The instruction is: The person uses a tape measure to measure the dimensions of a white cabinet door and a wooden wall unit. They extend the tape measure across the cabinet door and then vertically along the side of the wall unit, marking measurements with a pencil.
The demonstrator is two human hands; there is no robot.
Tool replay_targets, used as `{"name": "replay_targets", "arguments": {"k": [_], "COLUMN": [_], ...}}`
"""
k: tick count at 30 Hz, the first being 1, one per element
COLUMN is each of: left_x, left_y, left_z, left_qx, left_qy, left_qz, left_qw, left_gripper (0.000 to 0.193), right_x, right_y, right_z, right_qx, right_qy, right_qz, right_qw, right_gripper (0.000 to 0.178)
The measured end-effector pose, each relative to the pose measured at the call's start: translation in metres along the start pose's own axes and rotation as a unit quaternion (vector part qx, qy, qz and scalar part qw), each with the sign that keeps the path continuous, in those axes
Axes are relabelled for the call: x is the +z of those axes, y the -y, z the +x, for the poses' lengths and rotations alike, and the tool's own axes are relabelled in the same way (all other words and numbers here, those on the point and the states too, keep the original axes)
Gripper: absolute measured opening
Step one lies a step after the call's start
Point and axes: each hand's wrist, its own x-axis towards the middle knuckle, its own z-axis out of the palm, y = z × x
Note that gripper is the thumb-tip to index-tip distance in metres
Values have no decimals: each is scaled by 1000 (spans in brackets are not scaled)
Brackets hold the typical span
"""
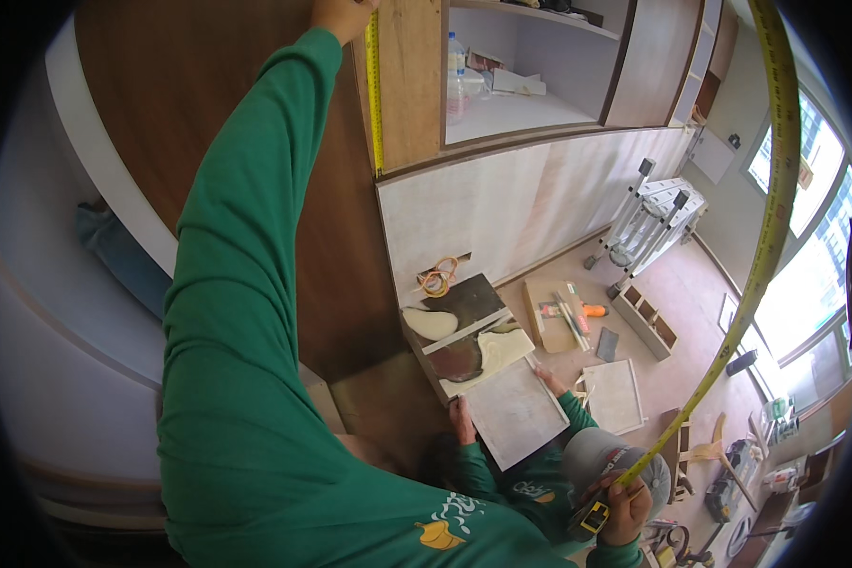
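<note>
My left arm, in a green sleeve, reaches up along a brown wooden panel (322, 265). At the upper edge of the view my left hand (343, 17), partly cut off, is closed at the yellow tape measure blade (373, 95). The blade lies upright against a light wood strip (402, 85), its lower part reaching the cabinet's bottom edge. Low on the right, my right hand (629, 511) grips the black and yellow tape measure case (593, 518). From there a long bowed stretch of blade rises past the upper right edge.
Just below, a co-worker in a grey cap (606, 452) holds a pale board (516, 412) beside a box-like unit (464, 327). An open cabinet (530, 71) holds bottles. A folded stepladder (648, 222), an orange tool (594, 310) and a wooden tray (646, 322) occupy the floor.
</note>
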Motion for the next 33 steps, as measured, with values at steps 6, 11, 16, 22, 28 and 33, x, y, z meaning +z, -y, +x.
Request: {"name": "replay_targets", "arguments": {"k": [6, 11, 16, 22, 28, 33], "left_x": [31, 36, 50, 82, 87, 78], "left_y": [59, 69, 65, 72, 102, 102], "left_z": [18, -12, -35, -53, -42, -50], "left_qx": [106, 60, 174, 354, 366, 330], "left_qy": [21, 50, -65, 15, 21, 30], "left_qz": [81, 161, 283, 405, 457, 508], "left_qw": [991, 984, 941, 843, 810, 795], "left_gripper": [28, 24, 29, 42, 55, 60], "right_x": [7, 17, 20, 17, 24, 21], "right_y": [4, 11, 10, 7, 29, 5], "right_z": [4, 7, 13, 25, 32, 38], "right_qx": [-1, -7, 0, 0, 2, -27], "right_qy": [7, 11, 24, 47, 57, 21], "right_qz": [21, 23, 18, 6, -6, -17], "right_qw": [1000, 1000, 1000, 999, 998, 999], "right_gripper": [25, 26, 28, 29, 23, 28]}}
